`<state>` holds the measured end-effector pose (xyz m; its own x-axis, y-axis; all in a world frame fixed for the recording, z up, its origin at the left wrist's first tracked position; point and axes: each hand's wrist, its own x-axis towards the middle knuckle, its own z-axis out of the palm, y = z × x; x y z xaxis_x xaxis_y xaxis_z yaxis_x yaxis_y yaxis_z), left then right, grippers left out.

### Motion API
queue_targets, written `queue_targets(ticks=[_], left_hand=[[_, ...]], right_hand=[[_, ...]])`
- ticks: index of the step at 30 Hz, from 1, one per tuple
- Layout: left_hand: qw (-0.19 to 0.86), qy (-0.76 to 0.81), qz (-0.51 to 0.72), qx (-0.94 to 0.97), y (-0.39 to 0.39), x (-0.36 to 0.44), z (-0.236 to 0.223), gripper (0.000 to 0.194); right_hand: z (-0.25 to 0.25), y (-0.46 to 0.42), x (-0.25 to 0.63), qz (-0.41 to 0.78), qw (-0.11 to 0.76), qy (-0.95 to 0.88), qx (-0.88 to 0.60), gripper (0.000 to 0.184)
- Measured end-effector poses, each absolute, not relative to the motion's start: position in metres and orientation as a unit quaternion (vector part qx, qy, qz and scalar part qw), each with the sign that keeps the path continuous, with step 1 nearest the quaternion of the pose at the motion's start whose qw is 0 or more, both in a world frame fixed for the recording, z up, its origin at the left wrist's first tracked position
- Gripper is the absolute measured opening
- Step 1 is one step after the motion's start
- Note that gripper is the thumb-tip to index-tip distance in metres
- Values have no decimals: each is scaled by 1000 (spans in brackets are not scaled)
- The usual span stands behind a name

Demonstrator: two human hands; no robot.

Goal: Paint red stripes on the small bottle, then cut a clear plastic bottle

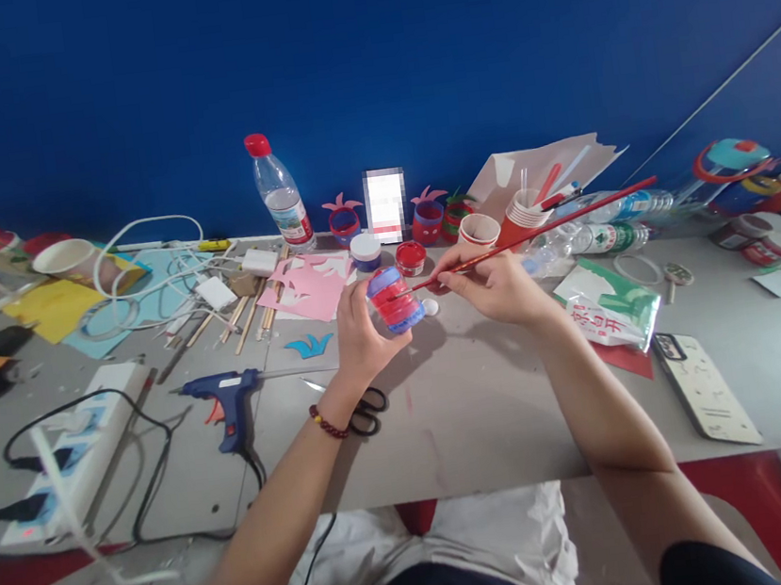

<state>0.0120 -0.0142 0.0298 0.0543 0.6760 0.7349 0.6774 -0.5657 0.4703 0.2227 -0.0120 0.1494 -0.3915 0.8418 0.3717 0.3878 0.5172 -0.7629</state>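
Note:
My left hand (361, 334) grips a small cup-like piece (395, 301) painted red in the middle with blue-purple bands at both ends, tilted on its side. In my right hand (479, 286) is a long red paintbrush (540, 230), its tip at the red part of the piece; whether it touches I cannot tell. Just behind stands an open jar of red paint (410, 258), beside a white-lidded jar (366, 252). A small white round thing (430, 307) lies below the brush. Scissors (368, 413) with black handles rest partly hidden behind my left wrist.
A blue glue gun (224, 393) and a white power strip (83, 454) with cables lie left. Behind stand a red-capped bottle (281, 197) and painted cups (428, 219). To the right are paper cups (524, 217), plastic bottles (604, 236), a packet (602, 309) and a phone (707, 388).

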Motion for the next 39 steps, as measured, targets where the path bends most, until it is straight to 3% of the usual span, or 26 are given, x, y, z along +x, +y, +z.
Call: queue_targets(ticks=[15,23,30,39], left_hand=[[-8,-460,-509,-727,-14,11,30,91],[-11,-472,-495,-730,-15,13,29,94],[11,-474,-488,-733,-15,13,29,94],[-1,-457,-501,-734,-16,12,31,95]], right_hand=[[154,-7,239,249,391,-770,-437,18],[142,-8,233,346,412,-733,-417,25],[144,-11,212,355,418,-730,-408,21],[144,-4,224,377,456,-685,-425,33]])
